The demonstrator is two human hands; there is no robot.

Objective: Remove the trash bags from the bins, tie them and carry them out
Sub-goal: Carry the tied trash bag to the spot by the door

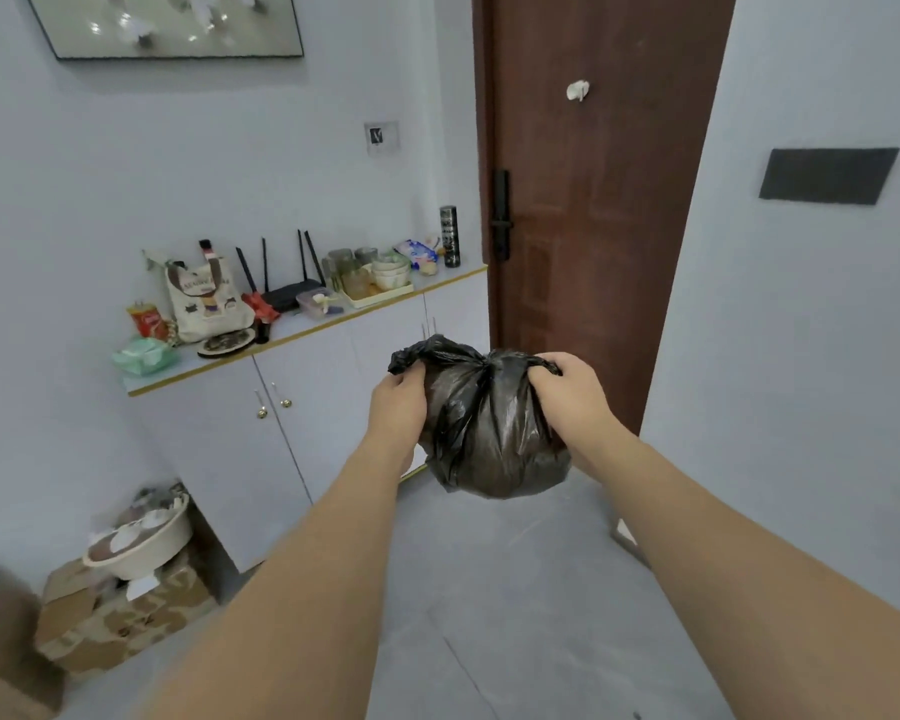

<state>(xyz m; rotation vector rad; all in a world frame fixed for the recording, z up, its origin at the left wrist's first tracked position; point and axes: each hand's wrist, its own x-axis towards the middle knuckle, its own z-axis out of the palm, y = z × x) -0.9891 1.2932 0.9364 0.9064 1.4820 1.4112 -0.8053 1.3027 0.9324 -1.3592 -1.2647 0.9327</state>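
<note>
A brown door (pixel 593 200) stands shut straight ahead, with a dark lock handle (pixel 500 215) on its left edge, and a pale wall (pixel 801 330) juts in on the right beside it. To the left runs a low white cabinet (pixel 302 407) along the wall, its top crowded with a router (pixel 287 293), a printed tote bag (pixel 206 298), a tray of bowls and jars (pixel 375 280) and a tall dark canister (pixel 449 236). Lower left, a cream basin (pixel 141 543) sits on cardboard boxes (pixel 115 610) on the grey floor (pixel 515 589). Both bare arms reach forward, holding a full black trash bag (pixel 489 433) in the air between cabinet and door. The left hand (pixel 398 402) is closed around one gathered ear of the bag's mouth, which sticks up past the thumb; the right hand (pixel 567 392) is clenched on the opposite ear. The two ears meet at a bunched twist at the bag's top centre.
</note>
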